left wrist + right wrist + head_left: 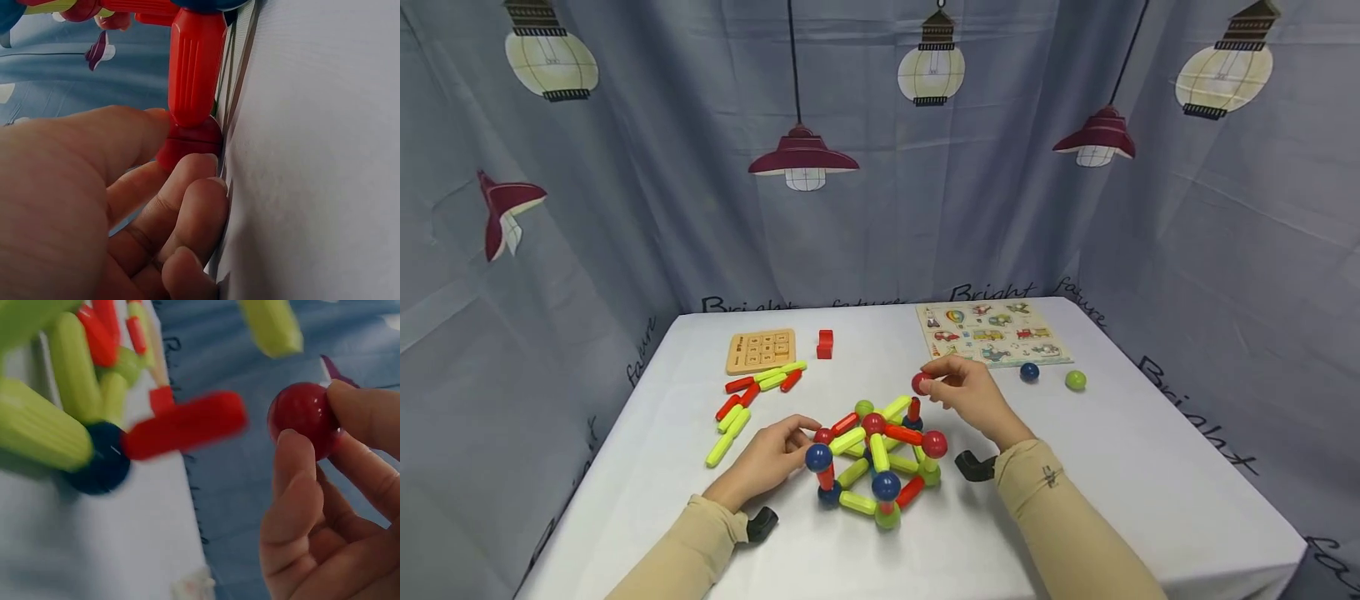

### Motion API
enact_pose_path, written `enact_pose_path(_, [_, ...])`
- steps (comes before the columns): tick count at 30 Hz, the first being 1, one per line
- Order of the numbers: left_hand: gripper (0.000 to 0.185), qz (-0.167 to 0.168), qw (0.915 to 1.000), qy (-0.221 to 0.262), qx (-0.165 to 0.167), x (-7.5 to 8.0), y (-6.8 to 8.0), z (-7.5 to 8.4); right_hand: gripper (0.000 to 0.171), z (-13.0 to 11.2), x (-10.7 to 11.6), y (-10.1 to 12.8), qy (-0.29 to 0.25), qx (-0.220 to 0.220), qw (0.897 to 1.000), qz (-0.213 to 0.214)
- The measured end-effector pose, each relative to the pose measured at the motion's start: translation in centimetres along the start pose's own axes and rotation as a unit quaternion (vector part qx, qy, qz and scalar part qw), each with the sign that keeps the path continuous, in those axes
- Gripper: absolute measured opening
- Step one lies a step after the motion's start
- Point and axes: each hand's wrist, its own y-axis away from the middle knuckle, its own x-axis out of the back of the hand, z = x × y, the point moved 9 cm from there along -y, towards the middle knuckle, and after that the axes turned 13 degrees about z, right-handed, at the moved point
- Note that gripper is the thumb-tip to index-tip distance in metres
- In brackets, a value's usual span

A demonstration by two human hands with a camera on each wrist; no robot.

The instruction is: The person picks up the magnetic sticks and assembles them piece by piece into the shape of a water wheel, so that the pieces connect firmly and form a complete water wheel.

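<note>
A ball-and-rod structure (879, 452) of red, yellow-green and blue pieces stands on the table between the hands. My right hand (973, 398) pinches a red ball (302, 419) between thumb and fingertips. That ball is apart from the upright red rod (187, 425), which rises from a dark blue ball (100, 459) at the structure's far right. On the left side, my left hand (772, 457) holds another red ball (190, 142) of the structure between thumb and fingers. A red rod (197, 69) is joined to this ball.
Loose red and yellow-green rods (737, 421) lie at the left, near a wooden number board (762, 351). Red blocks (825, 344) sit at the back. A picture puzzle board (992, 333), a blue ball (1029, 372) and a green ball (1076, 381) are at the right.
</note>
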Motion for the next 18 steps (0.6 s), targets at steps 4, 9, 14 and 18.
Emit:
enact_pose_path(4, [0.034, -0.008, 1.0, 0.003, 0.001, -0.4, 0.2, 0.0, 0.029, 0.9, -1.5, 0.3, -0.006, -0.01, 1.0, -0.024])
enact_pose_path(9, [0.032, -0.001, 1.0, -0.003, 0.002, -0.1, 0.1, -0.1, 0.028, 0.5, -2.1, 0.2, -0.006, 0.006, 0.999, -0.036])
enact_pose_path(14, [0.039, -0.02, 0.9997, 0.001, -0.016, -0.1, 0.3, 0.5, 0.03, 0.5, -1.7, 0.1, -0.004, 0.005, 1.0, -0.024])
enact_pose_path(18, [0.047, -0.066, 0.9958, 0.026, -0.058, -0.3, 0.9, 1.3, 0.031, 0.7, -2.0, 0.1, -0.015, 0.008, 0.999, -0.036])
